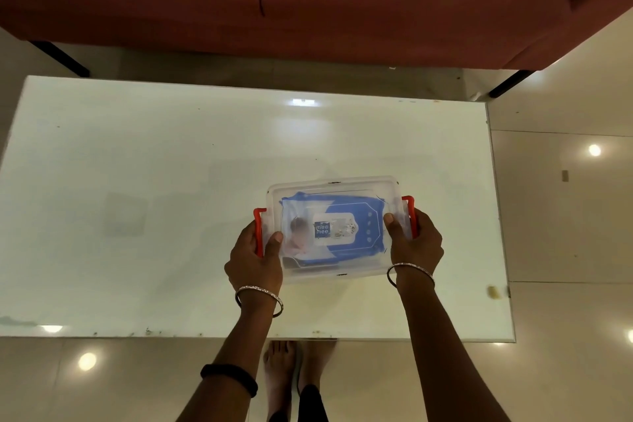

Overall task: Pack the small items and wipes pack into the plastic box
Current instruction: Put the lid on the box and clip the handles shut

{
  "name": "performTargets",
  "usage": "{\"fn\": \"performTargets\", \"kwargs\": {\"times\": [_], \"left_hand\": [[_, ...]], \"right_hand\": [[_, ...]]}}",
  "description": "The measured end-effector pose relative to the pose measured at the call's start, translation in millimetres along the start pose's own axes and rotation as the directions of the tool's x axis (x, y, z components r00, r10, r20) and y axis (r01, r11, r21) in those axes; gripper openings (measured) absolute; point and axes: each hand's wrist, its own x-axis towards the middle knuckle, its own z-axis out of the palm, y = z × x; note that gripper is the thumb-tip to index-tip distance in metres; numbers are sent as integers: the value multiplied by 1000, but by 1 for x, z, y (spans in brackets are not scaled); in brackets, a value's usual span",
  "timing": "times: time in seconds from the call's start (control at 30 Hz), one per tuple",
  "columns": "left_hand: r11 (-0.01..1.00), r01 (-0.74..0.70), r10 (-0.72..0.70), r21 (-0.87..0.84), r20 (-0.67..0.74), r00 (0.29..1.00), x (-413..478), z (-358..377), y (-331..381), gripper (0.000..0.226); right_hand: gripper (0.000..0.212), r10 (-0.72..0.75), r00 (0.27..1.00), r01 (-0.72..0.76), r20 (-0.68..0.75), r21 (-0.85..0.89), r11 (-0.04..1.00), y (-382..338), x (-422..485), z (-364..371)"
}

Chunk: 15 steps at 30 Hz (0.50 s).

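The clear plastic box (337, 228), lid on, sits toward the near edge of the white table (137, 181), right of its middle, the blue wipes pack (342, 219) visible inside. The left hand (255, 259) and right hand (416, 243) clamp its two ends over the red latches (259, 229), thumbs pressed on the lid

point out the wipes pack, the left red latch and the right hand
wipes pack (346, 216): head view, blue top face.
left red latch (258, 229): head view, vertical bar.
right hand (416, 243): head view, back of hand.
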Motion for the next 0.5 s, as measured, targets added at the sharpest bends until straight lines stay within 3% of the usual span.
{"fn": "performTargets", "kwargs": {"times": [0.27, 0.5], "left_hand": [[993, -84, 88, 78, -47, 995, -5, 6, 0, 45], [990, -85, 88, 111, -21, 996, -3, 5, -5, 44]], "right_hand": [[46, -128, 984, 127, -126, -16, 992, -1, -13, 9], [48, -139, 981, 130, -135, -70, 989, 3, -12, 12]]}}
